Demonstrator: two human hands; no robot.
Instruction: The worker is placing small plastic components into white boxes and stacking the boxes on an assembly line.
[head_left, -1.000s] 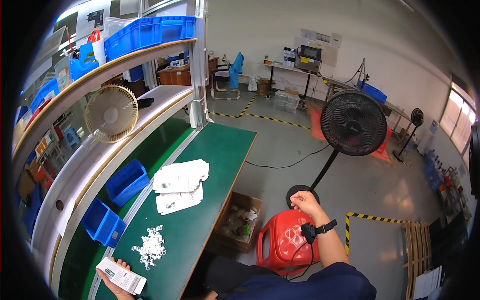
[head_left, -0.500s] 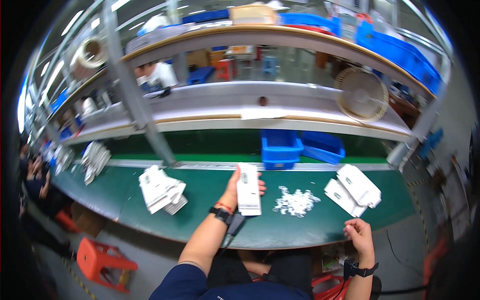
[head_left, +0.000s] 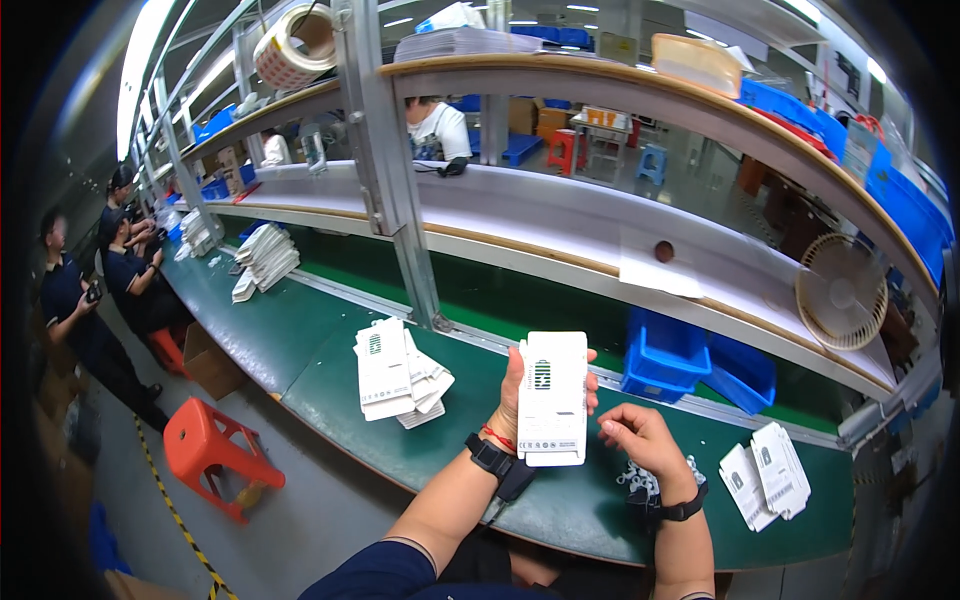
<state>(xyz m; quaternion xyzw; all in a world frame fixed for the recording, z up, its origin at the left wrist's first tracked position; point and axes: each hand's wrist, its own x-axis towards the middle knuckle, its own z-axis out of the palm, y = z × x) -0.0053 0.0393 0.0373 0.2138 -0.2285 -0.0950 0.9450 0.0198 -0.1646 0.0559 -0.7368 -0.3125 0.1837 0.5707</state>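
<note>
My left hand (head_left: 512, 400) holds a flat white packaging card (head_left: 552, 397) upright over the green workbench (head_left: 330, 345). My right hand (head_left: 640, 438) hovers just right of the card's lower edge with its fingers curled and nothing visible in them. Under my right wrist lies a heap of small white plastic parts (head_left: 640, 478). A fanned stack of the same white cards (head_left: 395, 373) rests on the bench to the left of my left hand. A second small pile of cards (head_left: 765, 480) sits to the right.
Two blue bins (head_left: 695, 360) stand behind the card against the shelf frame. A small white fan (head_left: 840, 292) sits on the shelf at right. An orange stool (head_left: 205, 450) stands on the floor at left, near seated people (head_left: 100, 290). More card stacks (head_left: 265, 258) lie further along the bench.
The view has swung from the floor and a black fan round to the bench. My left hand has raised the card closer, and my right hand has come up beside it.
</note>
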